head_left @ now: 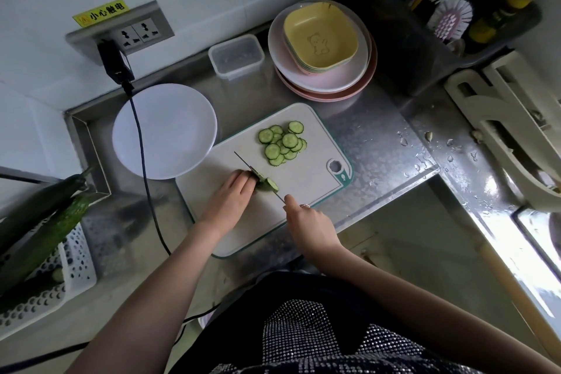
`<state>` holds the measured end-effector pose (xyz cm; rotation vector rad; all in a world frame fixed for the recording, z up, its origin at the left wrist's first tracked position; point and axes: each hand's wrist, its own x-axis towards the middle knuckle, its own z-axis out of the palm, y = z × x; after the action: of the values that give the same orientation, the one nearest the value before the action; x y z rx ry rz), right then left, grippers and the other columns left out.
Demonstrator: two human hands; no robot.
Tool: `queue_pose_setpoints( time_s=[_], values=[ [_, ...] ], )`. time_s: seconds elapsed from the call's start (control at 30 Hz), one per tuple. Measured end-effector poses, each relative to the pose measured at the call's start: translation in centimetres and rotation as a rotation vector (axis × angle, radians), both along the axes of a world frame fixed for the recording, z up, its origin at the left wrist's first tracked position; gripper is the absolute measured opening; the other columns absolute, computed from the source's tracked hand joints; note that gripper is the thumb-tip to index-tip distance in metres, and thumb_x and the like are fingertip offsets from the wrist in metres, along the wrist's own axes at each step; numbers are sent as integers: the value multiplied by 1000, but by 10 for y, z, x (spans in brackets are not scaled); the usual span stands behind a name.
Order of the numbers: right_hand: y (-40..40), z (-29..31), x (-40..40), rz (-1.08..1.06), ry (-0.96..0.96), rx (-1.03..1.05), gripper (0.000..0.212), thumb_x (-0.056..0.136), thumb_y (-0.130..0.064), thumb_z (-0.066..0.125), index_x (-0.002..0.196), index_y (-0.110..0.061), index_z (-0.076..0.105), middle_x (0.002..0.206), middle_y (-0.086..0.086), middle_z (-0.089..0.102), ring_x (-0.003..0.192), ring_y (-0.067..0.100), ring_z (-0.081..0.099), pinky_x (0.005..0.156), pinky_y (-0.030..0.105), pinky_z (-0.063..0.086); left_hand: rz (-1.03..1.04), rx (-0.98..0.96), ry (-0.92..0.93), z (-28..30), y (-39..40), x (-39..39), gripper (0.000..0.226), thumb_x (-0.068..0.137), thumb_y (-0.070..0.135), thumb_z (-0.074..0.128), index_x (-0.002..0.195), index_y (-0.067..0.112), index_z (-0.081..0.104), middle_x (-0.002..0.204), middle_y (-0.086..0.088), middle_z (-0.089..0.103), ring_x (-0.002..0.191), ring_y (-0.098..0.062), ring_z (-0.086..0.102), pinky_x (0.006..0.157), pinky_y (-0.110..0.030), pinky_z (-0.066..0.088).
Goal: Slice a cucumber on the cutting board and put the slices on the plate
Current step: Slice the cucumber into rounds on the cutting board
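Note:
A short cucumber stub [263, 180] lies on the white cutting board [306, 185]. My left hand [234, 191] holds it down with curled fingertips. My right hand [306, 218] grips a knife [246, 163] whose thin blade runs through the stub, with a fresh slice [272, 184] leaning on the right side of the blade. A pile of several round cucumber slices [283, 143] sits at the far side of the board. A white plate [164, 130] stands bare to the left of the board, touching its corner.
A black cable [145, 167] crosses the plate from the wall socket [133, 32]. Stacked plates with yellow bowls [321, 48] and a clear lidded box [236, 55] stand behind the board. Whole cucumbers [45, 222] rest in a white basket at left. The wet steel counter edge [419, 161] drops off at right.

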<state>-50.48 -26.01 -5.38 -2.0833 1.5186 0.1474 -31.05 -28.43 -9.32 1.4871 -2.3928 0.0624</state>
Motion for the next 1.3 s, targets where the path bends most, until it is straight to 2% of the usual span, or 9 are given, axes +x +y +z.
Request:
queue_pose_setpoints(
  time_s=[0.17, 0.33, 0.47, 0.57, 0.63, 0.77, 0.9, 1.07, 1.3],
  values=[
    [-2, -4, 0, 3, 41, 29, 26, 95, -7, 40, 89, -20, 18, 58, 1, 34, 54, 29, 43, 52, 34, 36, -14, 10, 35, -6, 0, 1, 21, 84, 10, 52, 104, 8, 47, 103, -6, 48, 98, -23, 47, 65, -35, 54],
    [-7, -6, -4, -3, 81, 100, 26, 87, 4, 39, 100, -16, 28, 62, 2, 35, 60, 29, 45, 54, 35, 37, -30, 28, 77, -8, 0, 1, 17, 89, 15, 50, 103, 7, 46, 104, -4, 42, 99, -23, 47, 72, -37, 55],
    [-11, 1, 2, -26, 76, 94, 25, 88, 2, 39, 98, -17, 27, 67, 6, 41, 60, 30, 46, 54, 35, 36, -10, 14, 93, -8, 1, -1, 18, 86, 10, 59, 102, 4, 53, 102, -7, 49, 96, -22, 48, 71, -36, 55],
    [-20, 6, 2, -144, 16, 75, 16, 98, -12, 36, 92, -18, 22, 72, 13, 49, 62, 30, 45, 56, 36, 39, 28, 39, 103, -7, 2, -2, 22, 77, 5, 72, 96, 0, 62, 97, -12, 59, 96, -23, 49, 71, -37, 55],
    [-21, 9, 0, -171, -25, 64, 13, 101, -22, 32, 92, -18, 23, 74, 16, 52, 62, 31, 44, 57, 36, 39, 25, 44, 90, -7, 3, -1, 18, 80, 5, 68, 96, 0, 63, 97, -13, 60, 95, -23, 49, 70, -37, 55],
    [-8, 14, 0, -75, -40, 52, 14, 102, -25, 32, 93, -16, 28, 70, 12, 48, 60, 32, 46, 54, 35, 38, 43, 70, 100, -8, 4, 0, 17, 87, 15, 47, 101, 7, 53, 100, -8, 51, 95, -24, 48, 64, -38, 56],
    [-6, 13, -1, -22, -35, 46, 14, 103, -25, 31, 94, -14, 28, 69, 11, 48, 58, 31, 45, 53, 34, 37, 51, 57, 81, -6, 3, -1, 17, 85, 14, 46, 100, 8, 50, 99, -7, 47, 93, -25, 47, 61, -37, 55],
    [-5, 11, 0, 14, -8, 29, 14, 103, -24, 30, 93, -17, 23, 66, 8, 45, 57, 31, 46, 53, 35, 38, 50, 66, 54, -4, 2, -1, 21, 85, 15, 42, 98, 4, 54, 92, -14, 60, 95, -26, 46, 61, -38, 56],
    [-6, 9, -1, 45, 14, 9, 7, 102, -20, 33, 99, -14, 30, 65, 6, 43, 55, 30, 46, 52, 34, 38, 46, 26, 32, -3, 2, -1, 23, 85, 17, 42, 93, 2, 57, 91, -16, 61, 96, -26, 45, 63, -36, 55]
  ],
)
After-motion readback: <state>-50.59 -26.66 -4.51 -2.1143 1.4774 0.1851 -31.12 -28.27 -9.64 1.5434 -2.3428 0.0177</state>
